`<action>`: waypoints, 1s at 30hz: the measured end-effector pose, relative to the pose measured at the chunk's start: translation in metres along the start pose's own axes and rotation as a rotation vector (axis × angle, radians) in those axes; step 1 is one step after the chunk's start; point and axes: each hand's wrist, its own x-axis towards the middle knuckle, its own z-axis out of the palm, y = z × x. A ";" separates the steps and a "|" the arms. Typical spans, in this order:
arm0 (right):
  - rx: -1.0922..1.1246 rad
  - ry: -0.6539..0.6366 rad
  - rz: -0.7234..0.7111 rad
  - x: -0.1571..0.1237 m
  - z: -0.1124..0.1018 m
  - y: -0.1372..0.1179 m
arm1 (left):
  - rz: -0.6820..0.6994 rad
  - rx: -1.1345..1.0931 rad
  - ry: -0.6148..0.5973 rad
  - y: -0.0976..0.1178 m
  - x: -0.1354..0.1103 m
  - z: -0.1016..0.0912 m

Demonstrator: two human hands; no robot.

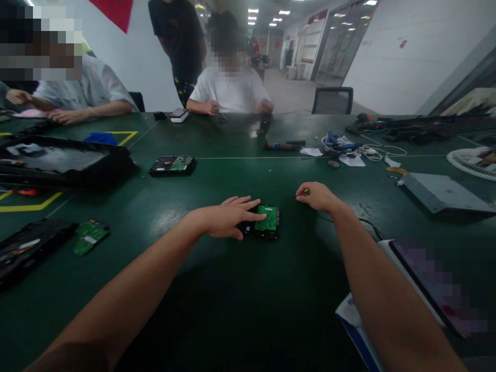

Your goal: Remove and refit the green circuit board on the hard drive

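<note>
- The black drive (pixel 249 230) with its green circuit board (pixel 272 223) lies on the table in front of you, directly under the fingers of your left hand (pixel 230 219).
- Your left hand is the nearer one: it touches the drive, palm down, with the fingers spread apart and reaching over the board. It presses or steadies the drive rather than grips it, as I judge.
- Your right hand (pixel 318 196) is apart from the drive. From this hand, the drive lies to the left and a little closer to your body.
- The long axis of the drive seems to go from left to right, toward the right hand's side, but your left hand covers one end, so I cannot be sure.
- The fingertips of your right hand are pinched together on a small yellow-and-black piece (pixel 307 192); most of it is hidden, so its full shape I cannot tell.
- The drive is a flat, rectangular block; its casing looks dark and hard, and the board looks thin, with a white label.
- The dark green tabletop (pixel 287 289) looks smooth and slightly shiny.
- Farther to the right lies a grey box (pixel 445 191), flat-topped, with a metal look.
</note>
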 end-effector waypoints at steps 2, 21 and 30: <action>0.005 -0.008 -0.018 -0.001 -0.003 0.001 | 0.002 0.018 0.016 0.000 -0.001 0.002; 0.053 0.019 0.133 -0.010 -0.009 -0.002 | -0.113 0.270 0.281 0.020 0.019 0.022; -0.019 0.041 0.122 -0.002 -0.002 0.003 | -0.051 0.189 0.462 0.080 0.037 0.047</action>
